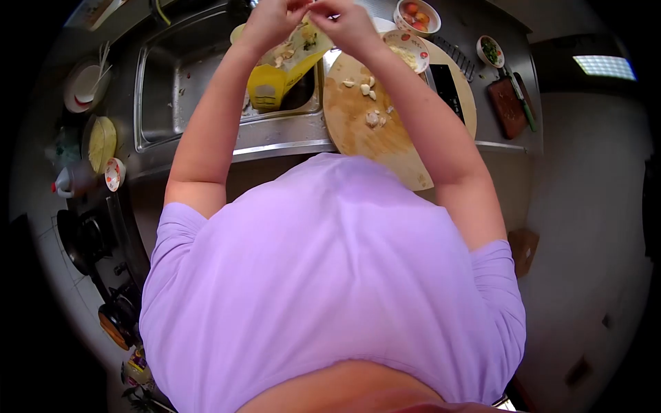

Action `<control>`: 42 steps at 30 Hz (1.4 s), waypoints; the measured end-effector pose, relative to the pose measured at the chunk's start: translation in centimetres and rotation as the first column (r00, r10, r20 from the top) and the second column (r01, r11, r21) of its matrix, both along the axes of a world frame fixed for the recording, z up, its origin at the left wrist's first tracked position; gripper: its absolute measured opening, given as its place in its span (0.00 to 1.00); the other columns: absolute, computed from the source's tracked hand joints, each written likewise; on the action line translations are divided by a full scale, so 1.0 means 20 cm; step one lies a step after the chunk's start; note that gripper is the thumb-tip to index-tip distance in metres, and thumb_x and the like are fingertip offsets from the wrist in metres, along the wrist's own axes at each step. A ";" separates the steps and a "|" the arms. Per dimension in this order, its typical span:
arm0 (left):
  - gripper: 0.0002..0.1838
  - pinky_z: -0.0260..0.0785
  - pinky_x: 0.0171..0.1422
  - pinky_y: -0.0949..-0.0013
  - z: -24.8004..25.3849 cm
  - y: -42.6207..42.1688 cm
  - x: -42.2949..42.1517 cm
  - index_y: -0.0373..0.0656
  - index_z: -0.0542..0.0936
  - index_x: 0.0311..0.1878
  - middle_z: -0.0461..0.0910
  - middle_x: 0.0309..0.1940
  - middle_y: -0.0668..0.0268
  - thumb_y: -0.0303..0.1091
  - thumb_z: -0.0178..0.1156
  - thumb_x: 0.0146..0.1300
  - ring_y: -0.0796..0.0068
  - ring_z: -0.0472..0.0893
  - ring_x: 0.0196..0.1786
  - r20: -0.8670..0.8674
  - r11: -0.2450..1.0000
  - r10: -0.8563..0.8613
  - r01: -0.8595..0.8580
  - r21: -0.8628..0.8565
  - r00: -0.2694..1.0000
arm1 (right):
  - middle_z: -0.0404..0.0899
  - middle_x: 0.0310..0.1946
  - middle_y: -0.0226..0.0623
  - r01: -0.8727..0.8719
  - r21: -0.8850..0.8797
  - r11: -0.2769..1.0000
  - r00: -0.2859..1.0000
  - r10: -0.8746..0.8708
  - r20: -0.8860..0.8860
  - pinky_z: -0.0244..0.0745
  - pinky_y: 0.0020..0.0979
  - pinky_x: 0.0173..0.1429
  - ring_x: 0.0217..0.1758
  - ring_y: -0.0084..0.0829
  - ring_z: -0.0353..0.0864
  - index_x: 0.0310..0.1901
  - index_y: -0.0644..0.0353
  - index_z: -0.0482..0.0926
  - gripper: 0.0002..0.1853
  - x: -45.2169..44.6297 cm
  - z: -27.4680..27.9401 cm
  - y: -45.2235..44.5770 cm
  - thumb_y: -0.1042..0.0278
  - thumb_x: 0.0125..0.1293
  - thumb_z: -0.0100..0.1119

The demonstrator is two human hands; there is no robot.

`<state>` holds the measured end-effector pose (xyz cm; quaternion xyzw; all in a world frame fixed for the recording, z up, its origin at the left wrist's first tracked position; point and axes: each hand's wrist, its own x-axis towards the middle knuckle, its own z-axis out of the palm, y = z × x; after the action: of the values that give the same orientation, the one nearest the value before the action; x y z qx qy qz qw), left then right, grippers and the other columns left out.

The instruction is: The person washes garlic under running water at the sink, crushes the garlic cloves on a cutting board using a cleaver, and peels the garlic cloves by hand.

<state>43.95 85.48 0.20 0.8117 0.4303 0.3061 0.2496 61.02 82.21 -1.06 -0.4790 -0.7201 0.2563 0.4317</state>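
At the top edge, my left hand [274, 25] and my right hand [348, 27] meet with fingertips pinched together. Whatever is between them is too small to make out. Beneath them, a yellow container [267, 91] with pale scraps stands in the sink's right part. To the right lies a round wooden cutting board [351, 131]. Several peeled garlic cloves [366, 88] rest on it, with a piece of garlic [375, 120] nearer to me. Partly behind my right forearm is a patterned bowl [412, 45] holding pale bits.
Left is the metal sink [155, 103]. A dark flat object [447, 93] lies on the board's right side. Farther right are a bowl of greens [490, 51], a brown block [508, 107] and a green-handled knife [527, 110]. A bowl of red and orange pieces [417, 16] stands behind.
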 end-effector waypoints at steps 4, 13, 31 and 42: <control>0.30 0.73 0.44 0.71 -0.09 -0.06 -0.13 0.53 0.73 0.59 0.81 0.44 0.58 0.18 0.48 0.52 0.65 0.82 0.42 -0.401 0.974 -0.032 -0.062 -0.218 0.916 | 0.83 0.35 0.39 -0.057 -0.242 0.969 0.902 0.154 0.403 0.75 0.32 0.46 0.40 0.36 0.82 0.43 0.52 0.83 0.11 -0.13 -0.13 0.06 0.64 0.60 0.55; 0.28 0.71 0.49 0.59 -0.27 -0.02 -0.12 0.50 0.73 0.59 0.79 0.42 0.52 0.21 0.56 0.51 0.53 0.78 0.46 -0.408 0.998 0.010 0.018 0.066 0.913 | 0.84 0.34 0.33 -0.053 -0.233 0.971 0.904 0.146 0.402 0.77 0.31 0.43 0.36 0.30 0.83 0.45 0.51 0.82 0.16 0.08 0.00 0.03 0.55 0.57 0.62; 0.24 0.44 0.69 0.40 -0.22 -0.12 -0.02 0.59 0.75 0.55 0.68 0.61 0.70 0.28 0.58 0.53 0.64 0.59 0.69 -0.483 0.848 0.320 -0.019 0.530 0.815 | 0.77 0.32 0.33 0.321 -0.082 0.943 0.711 -0.183 0.679 0.74 0.37 0.45 0.42 0.37 0.76 0.36 0.51 0.82 0.07 0.73 -0.36 -0.72 0.65 0.56 0.59; 0.15 0.70 0.47 0.64 -0.43 -0.57 0.57 0.45 0.81 0.43 0.82 0.33 0.66 0.40 0.65 0.54 0.68 0.79 0.36 0.064 0.938 -0.228 0.237 -0.255 0.972 | 0.80 0.29 0.37 0.412 -0.349 0.842 0.910 -0.396 0.121 0.74 0.28 0.38 0.31 0.29 0.80 0.34 0.62 0.80 0.04 0.66 -0.28 -0.79 0.72 0.58 0.59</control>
<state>55.39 74.10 -8.48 0.8116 0.3637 0.2289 0.3959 74.25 66.50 -6.72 -0.6973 -0.5517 0.2788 0.3629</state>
